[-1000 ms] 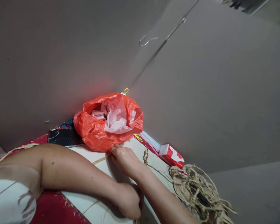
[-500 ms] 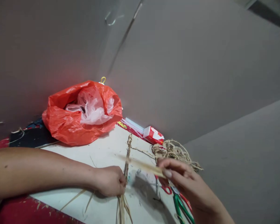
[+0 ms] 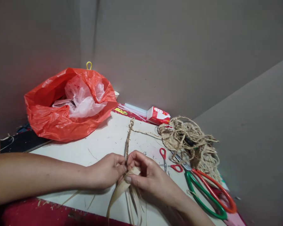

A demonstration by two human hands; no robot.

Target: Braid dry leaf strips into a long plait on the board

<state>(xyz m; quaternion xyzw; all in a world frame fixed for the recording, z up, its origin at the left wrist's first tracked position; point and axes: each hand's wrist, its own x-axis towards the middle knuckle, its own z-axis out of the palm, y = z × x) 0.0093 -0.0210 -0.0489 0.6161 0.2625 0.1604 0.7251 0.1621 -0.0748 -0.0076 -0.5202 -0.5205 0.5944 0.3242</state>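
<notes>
A thin braided cord (image 3: 128, 138) runs down the white board, its looped top end lying flat. My left hand (image 3: 112, 171) pinches the cord at its lower part. Against it, my right hand (image 3: 143, 175) holds a flat pale fibre strip (image 3: 120, 190) between thumb and fingers, beside the cord. Loose pale strands (image 3: 135, 204) hang below both hands toward the board's near edge. The exact crossing of strip and cord is hidden by the fingers.
An orange plastic bag (image 3: 52, 121) stands at the back left. Toward the right lie a red-and-white box (image 3: 158, 115), a heap of twine (image 3: 191, 138), small red scissors (image 3: 164, 157) and large scissors with green and orange handles (image 3: 206, 201). Walls rise behind.
My right hand has come left and down to meet my left hand, bringing the pale strip to the cord. The view has shifted, showing more of the scissors and twine.
</notes>
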